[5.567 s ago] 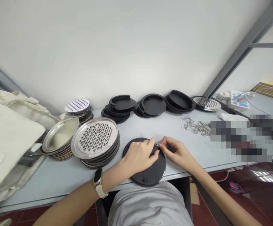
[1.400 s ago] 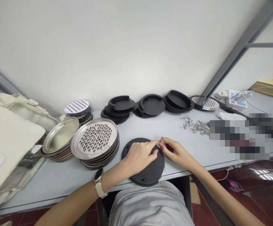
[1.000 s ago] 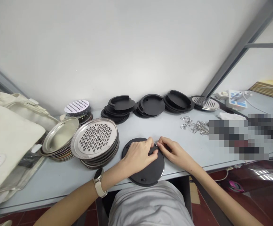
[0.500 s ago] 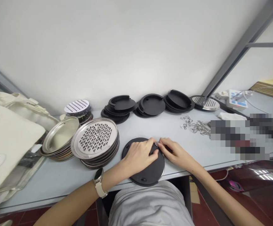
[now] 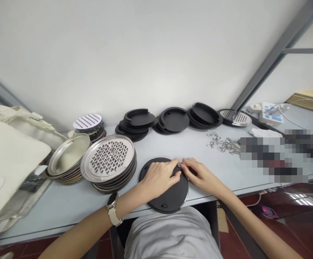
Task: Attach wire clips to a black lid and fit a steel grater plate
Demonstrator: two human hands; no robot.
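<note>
Right hand (image 5: 203, 178) grip: thumb and forefinger together, clamped on a small metal ring (image 5: 179, 165), mostly hidden by the fingertips; whether it passes through the disc (image 5: 171, 198) cannot be made out. Left hand (image 5: 157, 176) lies across the disc, covering its middle; thumb and forefinger stand apart near the ring, but the other fingers are curled out of sight, so I cannot tell whether they clamp anything. The ring sits between the two hands at the disc's far right edge, too small to show which way it points. The disc, black and round, lies under the left hand at the near edge of the surface (image 5: 159, 147); it is as long one way as another, though a short slot near its near edge runs roughly left to right. Left of it stand a grater stack (image 5: 109, 156), then tilted plates (image 5: 69, 154), then a bag (image 5: 13, 144) cut off by the view. Farther back, black stacks line the wall; loose clips (image 5: 228, 145) lie to the right, partly lost beside blurred squares.
</note>
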